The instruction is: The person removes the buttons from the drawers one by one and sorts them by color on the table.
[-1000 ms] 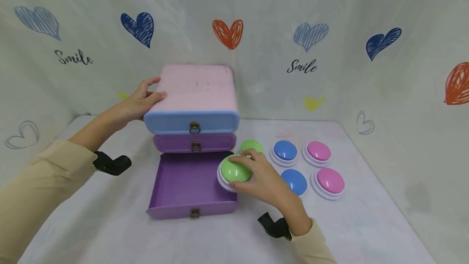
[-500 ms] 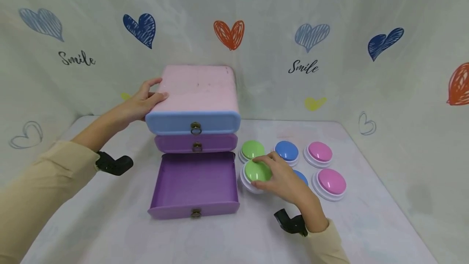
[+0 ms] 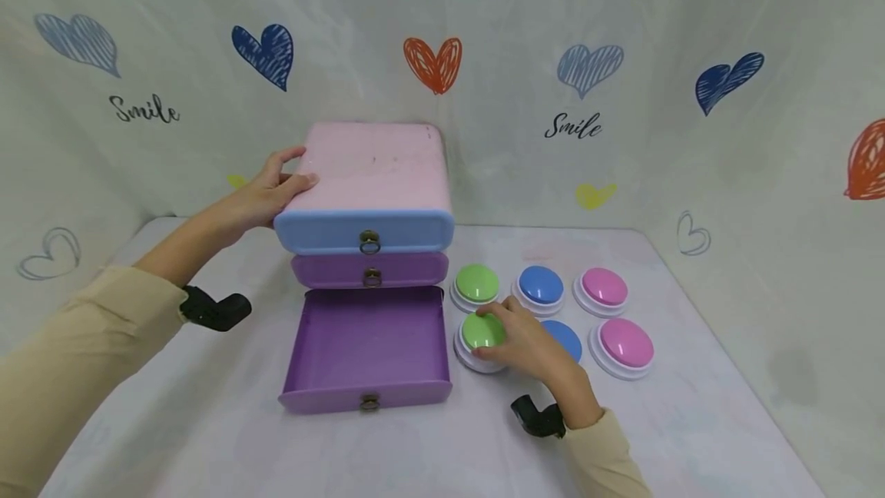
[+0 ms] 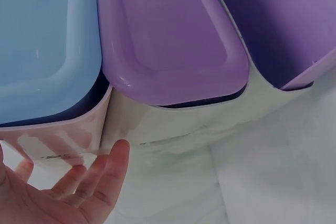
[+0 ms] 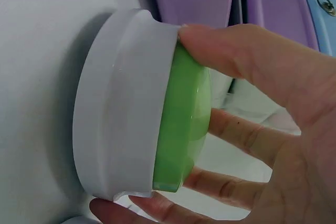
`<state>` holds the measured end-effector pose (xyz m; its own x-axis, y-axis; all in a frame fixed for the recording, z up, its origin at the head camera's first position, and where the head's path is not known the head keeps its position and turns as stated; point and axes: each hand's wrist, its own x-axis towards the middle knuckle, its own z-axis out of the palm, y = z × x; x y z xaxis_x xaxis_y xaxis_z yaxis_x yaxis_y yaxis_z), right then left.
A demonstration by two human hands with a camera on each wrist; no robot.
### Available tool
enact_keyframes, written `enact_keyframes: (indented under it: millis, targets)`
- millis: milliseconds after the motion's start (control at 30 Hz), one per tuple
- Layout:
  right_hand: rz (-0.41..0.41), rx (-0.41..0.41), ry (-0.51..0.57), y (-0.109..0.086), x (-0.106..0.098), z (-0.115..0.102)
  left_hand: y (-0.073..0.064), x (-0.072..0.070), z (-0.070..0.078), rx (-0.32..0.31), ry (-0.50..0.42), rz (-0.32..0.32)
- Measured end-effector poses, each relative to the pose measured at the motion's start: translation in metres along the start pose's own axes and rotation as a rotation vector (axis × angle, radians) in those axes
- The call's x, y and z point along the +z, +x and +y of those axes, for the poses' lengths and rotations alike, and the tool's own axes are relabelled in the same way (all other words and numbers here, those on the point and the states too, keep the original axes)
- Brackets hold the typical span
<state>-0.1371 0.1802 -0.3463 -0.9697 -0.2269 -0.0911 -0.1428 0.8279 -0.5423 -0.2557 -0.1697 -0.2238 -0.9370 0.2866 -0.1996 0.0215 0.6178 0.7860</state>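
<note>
My right hand (image 3: pixel 528 344) holds a green push button (image 3: pixel 482 331) with a white round base, just right of the pulled-out drawer (image 3: pixel 366 398). Thumb and fingers reach around the base's rim, as the right wrist view shows, with the base close against the tabletop. At the left edge of the small drawer cabinet (image 3: pixel 376 167), my left hand (image 3: pixel 263 194) rests on its pink casing. In the left wrist view the fingers (image 4: pixel 107 179) lie extended along the cabinet's side. The blue top drawer (image 3: pixel 318 232) and purple middle drawer (image 3: pixel 325 270) are closed.
Another green button (image 3: pixel 477 283) sits behind the held one. To the right stand two blue buttons, one at the back (image 3: pixel 541 284) and one in front (image 3: pixel 563 339) partly hidden by my hand, then two pink buttons (image 3: pixel 604 286). A curtain printed with hearts hangs behind the table.
My right hand has carried the green button from over the drawer's right side out to the right, then down to the table. The left hand keeps its place on the cabinet.
</note>
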Motion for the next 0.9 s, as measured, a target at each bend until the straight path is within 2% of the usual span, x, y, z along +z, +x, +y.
enact_keyframes:
  millis: [333,533,900]
  targets:
    - [0.022,-0.033,-0.03,0.0017,0.0044,-0.0011,0.0,-0.0027,0.0004,-0.005,0.011,-0.004]
    - [0.025,-0.003,-0.083,0.0018,0.0073,-0.0014,0.0011,-0.0014,0.0001,-0.002,0.008,-0.003]
    - [0.035,0.018,-0.083,-0.0023,0.0102,-0.0034,0.0023,-0.0008,-0.0028,-0.003,-0.004,-0.001]
